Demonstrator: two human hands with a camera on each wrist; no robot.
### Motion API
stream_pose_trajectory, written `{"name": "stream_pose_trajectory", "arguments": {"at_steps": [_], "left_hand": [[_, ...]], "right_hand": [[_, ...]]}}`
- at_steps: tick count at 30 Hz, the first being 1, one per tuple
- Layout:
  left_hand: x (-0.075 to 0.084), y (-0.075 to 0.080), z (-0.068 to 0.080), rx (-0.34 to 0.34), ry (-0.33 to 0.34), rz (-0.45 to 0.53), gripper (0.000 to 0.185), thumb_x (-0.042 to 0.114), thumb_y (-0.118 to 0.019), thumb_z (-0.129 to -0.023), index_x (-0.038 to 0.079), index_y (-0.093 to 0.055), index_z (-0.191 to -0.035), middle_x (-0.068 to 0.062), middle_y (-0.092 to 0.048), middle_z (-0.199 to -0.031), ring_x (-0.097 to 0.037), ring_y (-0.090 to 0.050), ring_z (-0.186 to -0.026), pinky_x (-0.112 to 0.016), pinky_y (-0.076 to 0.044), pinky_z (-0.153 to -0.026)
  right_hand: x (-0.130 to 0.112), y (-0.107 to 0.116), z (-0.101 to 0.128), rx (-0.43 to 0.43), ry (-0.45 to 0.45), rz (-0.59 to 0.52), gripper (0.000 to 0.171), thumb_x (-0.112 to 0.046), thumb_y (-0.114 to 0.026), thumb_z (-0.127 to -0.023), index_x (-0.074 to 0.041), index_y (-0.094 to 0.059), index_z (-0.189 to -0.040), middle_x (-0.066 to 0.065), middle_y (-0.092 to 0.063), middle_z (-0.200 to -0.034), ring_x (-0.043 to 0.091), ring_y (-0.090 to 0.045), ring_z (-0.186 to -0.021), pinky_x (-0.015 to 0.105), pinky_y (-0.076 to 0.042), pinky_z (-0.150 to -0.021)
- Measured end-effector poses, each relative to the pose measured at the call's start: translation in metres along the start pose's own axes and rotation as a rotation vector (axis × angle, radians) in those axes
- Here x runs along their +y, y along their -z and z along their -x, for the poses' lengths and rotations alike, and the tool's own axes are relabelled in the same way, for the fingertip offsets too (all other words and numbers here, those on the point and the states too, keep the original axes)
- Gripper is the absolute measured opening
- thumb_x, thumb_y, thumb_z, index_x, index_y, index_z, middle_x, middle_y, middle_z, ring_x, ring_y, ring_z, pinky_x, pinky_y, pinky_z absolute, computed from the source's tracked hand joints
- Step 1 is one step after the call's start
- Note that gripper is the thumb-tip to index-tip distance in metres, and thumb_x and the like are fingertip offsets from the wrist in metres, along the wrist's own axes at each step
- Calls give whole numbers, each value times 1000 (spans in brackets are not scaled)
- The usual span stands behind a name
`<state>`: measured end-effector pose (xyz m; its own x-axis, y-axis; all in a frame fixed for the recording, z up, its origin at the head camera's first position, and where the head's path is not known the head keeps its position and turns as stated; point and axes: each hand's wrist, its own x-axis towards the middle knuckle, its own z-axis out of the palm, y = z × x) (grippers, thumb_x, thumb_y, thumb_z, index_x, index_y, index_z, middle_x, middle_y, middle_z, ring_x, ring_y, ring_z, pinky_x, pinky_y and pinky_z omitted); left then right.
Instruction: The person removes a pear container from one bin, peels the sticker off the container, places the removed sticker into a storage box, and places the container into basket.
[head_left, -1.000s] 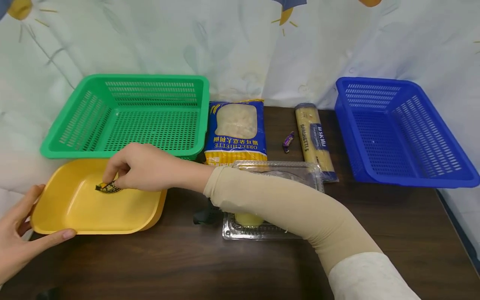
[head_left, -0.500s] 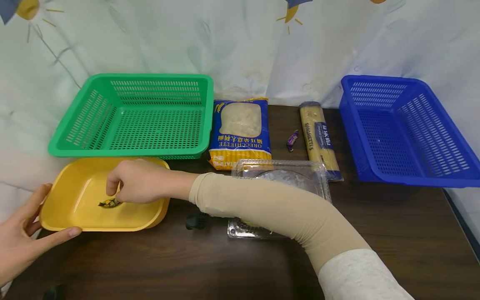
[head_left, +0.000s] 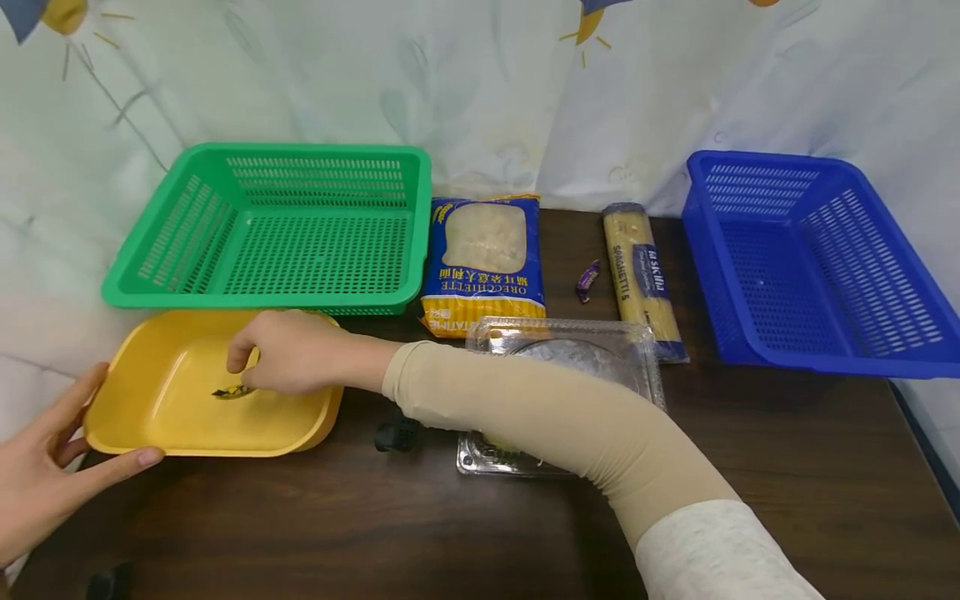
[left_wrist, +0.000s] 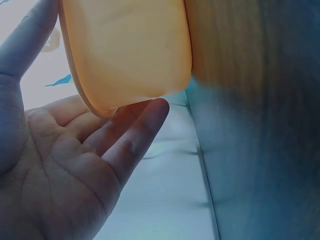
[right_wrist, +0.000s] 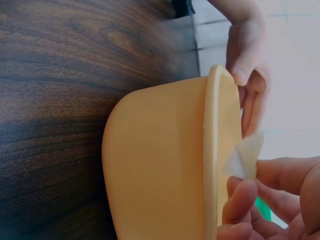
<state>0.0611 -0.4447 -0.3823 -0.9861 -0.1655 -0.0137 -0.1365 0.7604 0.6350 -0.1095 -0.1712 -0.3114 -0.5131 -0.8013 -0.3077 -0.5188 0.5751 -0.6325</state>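
Note:
A yellow tray lies at the front left of the dark table. My left hand cradles its near-left corner, thumb along the front rim and fingers straight along the side. In the left wrist view the tray rests against those straight fingers. My right hand reaches into the tray and pinches the wrapper end of a small dark-and-yellow candy, which touches the tray floor. In the right wrist view that hand's fingertips squeeze a pale wrapper tip just past the tray rim.
A green basket stands behind the tray and a blue basket at the right. Between them lie an orecchiette bag, a purple candy and a spaghetti pack. A clear clamshell box and a small black object sit under my right forearm.
The right hand has lowered the candy onto the tray floor and shifted slightly right. The left hand stays on the tray corner.

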Motion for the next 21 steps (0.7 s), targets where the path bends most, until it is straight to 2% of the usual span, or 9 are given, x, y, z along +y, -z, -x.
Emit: {"name": "stream_pose_trajectory", "arguments": {"at_steps": [5,8,11,16,18,21], "left_hand": [[0,3,-1,-8,5,8,114,10,-84,-99,31,-3,-176,0,-6,-180,25,-31,-127,8,-27,-95],[1,4,-1,-4,9,7,114,10,-85,-98,31,-4,-176,-10,-10,-181,26,-34,-116,8,-29,-92],[1,4,-1,3,6,14,114,9,-85,-98,31,-6,-176,-7,-12,-181,27,-34,-113,7,-30,-90],[3,5,0,2,22,8,113,10,-85,-98,31,-6,-176,-8,-11,-181,27,-36,-110,7,-33,-84],[4,6,0,-7,39,-4,113,13,-85,-99,32,-4,-176,-16,-9,-181,27,-36,-110,6,-34,-81],[4,7,0,-17,56,-19,114,16,-85,-99,32,-2,-176,-23,-7,-180,28,-35,-110,6,-35,-77]], "right_hand": [[-1,0,-1,8,-5,1,32,-33,-67,-110,-37,-72,-142,-27,-64,-137,-5,-61,-94,13,-48,-78],[-2,0,-1,4,2,3,31,-32,-66,-111,-37,-72,-141,-27,-64,-138,-4,-61,-92,13,-48,-77],[-4,0,1,-7,19,-3,31,-31,-66,-111,-36,-73,-140,-27,-63,-139,-3,-61,-92,13,-47,-74],[-10,0,4,-41,27,-55,31,-26,-63,-112,-34,-73,-140,-27,-63,-135,0,-61,-74,15,-49,-66],[-12,1,7,-55,29,-80,32,-24,-61,-113,-33,-72,-141,-25,-63,-133,3,-59,-63,16,-50,-63],[-14,5,13,-60,46,-91,31,-23,-61,-113,-32,-72,-140,-24,-65,-129,3,-61,-65,17,-51,-64]]}}
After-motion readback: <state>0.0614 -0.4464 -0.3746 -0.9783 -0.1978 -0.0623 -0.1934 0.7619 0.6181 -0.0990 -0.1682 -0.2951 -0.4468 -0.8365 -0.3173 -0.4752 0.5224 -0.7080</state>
